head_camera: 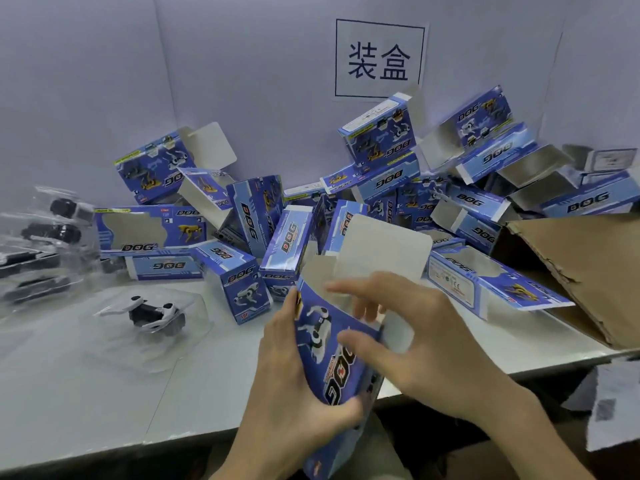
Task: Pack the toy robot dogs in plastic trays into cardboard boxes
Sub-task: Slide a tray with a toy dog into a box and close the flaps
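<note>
A blue DOG cardboard box [325,344] is held upright over the table's near edge, its top flaps open. My left hand [291,375] grips its lower left side, thumb across the bottom front. My right hand [408,334] is at the box's open right side, fingers spread and blurred against a white flap. A white and black toy robot dog in a clear plastic tray [152,315] lies on the table to the left, apart from both hands.
Several empty blue DOG boxes [287,244] are heaped along the back of the white table [104,393]. More trays with dogs [41,237] are stacked at far left. A brown carton [588,271] sits at right. A sign [379,58] hangs on the wall.
</note>
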Demonstrator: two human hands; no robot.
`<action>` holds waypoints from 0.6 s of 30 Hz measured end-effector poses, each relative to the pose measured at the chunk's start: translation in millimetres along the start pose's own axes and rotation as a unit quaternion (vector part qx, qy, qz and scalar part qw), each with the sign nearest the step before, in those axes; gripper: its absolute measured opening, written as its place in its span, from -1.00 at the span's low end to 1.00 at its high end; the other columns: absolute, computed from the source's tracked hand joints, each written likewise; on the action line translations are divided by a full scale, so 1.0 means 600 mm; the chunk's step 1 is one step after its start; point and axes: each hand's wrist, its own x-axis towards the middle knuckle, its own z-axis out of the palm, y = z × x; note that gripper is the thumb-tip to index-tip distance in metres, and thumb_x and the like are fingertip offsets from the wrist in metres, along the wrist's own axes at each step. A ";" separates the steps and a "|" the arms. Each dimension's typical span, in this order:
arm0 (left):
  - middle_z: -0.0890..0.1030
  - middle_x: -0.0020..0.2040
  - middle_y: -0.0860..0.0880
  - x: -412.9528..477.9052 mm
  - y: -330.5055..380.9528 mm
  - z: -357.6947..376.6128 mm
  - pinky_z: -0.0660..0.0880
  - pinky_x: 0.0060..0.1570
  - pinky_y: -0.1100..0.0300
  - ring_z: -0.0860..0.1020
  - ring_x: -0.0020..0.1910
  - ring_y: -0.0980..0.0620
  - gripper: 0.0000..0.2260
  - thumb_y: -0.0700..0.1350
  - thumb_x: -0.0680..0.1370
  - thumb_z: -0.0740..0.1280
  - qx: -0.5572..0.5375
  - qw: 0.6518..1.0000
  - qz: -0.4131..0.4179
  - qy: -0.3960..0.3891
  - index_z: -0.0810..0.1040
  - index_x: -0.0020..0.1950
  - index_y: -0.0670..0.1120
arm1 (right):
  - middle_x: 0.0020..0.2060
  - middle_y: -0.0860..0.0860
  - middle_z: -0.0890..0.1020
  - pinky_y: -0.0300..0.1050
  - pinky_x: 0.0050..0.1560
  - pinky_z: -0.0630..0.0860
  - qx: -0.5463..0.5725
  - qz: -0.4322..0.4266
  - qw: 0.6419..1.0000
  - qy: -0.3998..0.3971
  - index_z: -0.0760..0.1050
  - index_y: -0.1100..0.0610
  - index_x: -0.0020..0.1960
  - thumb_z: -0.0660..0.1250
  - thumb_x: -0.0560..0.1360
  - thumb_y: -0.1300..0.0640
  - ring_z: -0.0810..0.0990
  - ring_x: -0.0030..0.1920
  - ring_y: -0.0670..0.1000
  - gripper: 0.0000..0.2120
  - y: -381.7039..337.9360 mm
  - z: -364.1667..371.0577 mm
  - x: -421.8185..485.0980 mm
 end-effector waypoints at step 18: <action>0.25 0.30 0.46 -0.006 0.021 0.003 0.31 0.43 0.05 0.27 0.38 0.35 0.12 0.31 0.07 0.50 0.004 0.983 -0.066 0.169 0.07 0.56 0.23 | 0.60 -0.03 0.16 0.05 0.55 0.13 0.122 0.054 0.979 0.151 0.15 0.17 0.59 0.06 0.65 0.14 0.11 0.60 0.05 -0.49 0.024 0.158 -0.075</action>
